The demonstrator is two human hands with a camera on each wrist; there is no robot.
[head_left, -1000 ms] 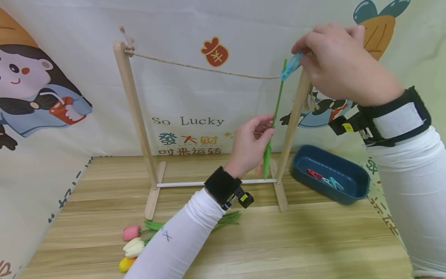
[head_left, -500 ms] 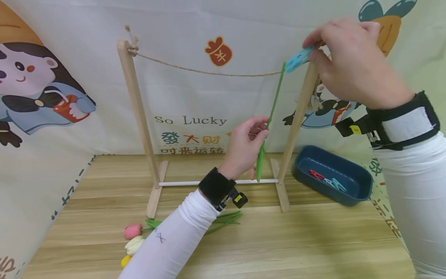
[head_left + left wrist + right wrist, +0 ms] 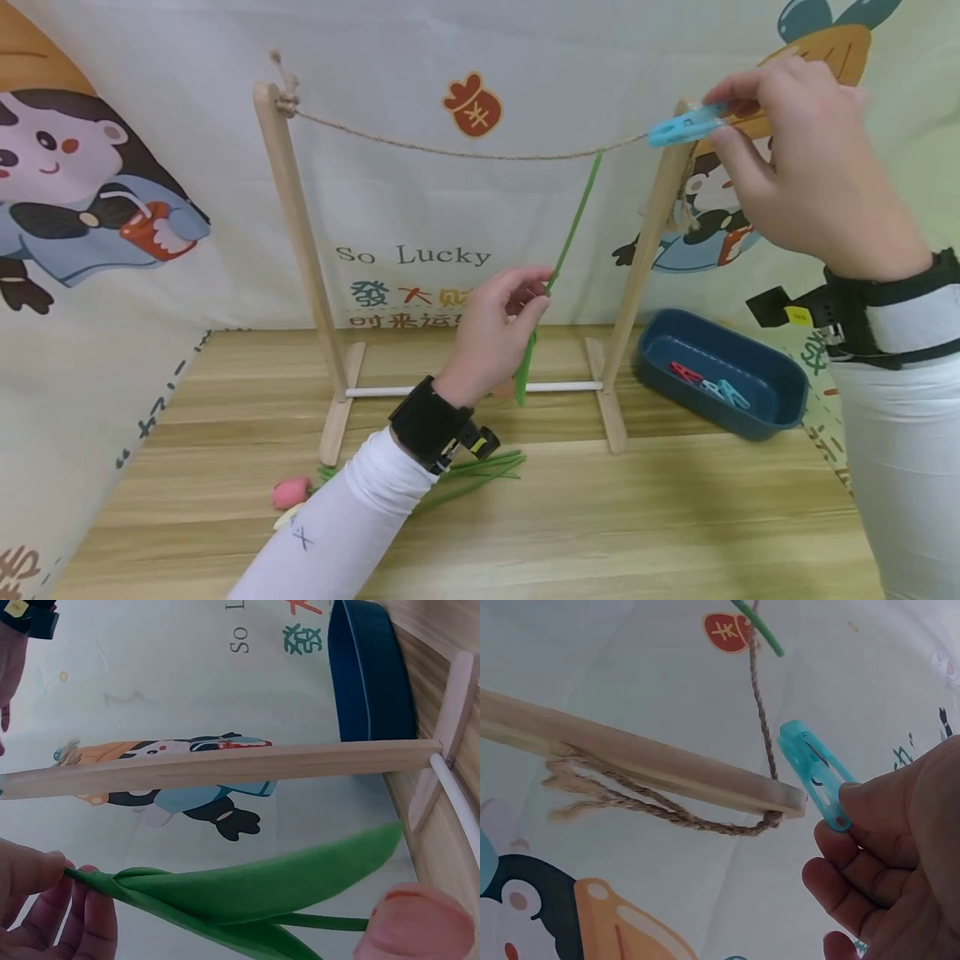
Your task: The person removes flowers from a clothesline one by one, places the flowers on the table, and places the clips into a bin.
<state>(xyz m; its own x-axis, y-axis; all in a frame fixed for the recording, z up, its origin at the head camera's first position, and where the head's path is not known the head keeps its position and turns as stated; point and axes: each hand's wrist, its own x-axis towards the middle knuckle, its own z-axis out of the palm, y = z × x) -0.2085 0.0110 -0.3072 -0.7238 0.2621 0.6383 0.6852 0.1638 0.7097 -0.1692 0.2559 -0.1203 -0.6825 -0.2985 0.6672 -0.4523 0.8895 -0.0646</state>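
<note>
Head down, a peach artificial tulip (image 3: 420, 926) hangs from my left hand (image 3: 498, 321), its stem pinched between thumb and fingers. The green stem (image 3: 576, 215) slants up, and its cut end overlaps the twine (image 3: 450, 153) in the head view. My right hand (image 3: 813, 162) pinches a light-blue clothespin (image 3: 684, 127) by its handle end, close to the top of the right wooden post (image 3: 647, 242). In the right wrist view nothing sits in the clothespin's jaws, and the stem's tip is apart from it.
The twine is tied between two wooden posts joined low by a white rod (image 3: 562, 387). A dark blue basin (image 3: 780, 371) holds several clothespins (image 3: 708, 385). More tulips, one pink (image 3: 291, 493), lie on the table, partly hidden under my left sleeve (image 3: 330, 525).
My right hand has drawn the clothespin rightward, away from the stem and along the twine toward the post. My left hand has moved left and slightly down with the tulip, tilting its stem more.
</note>
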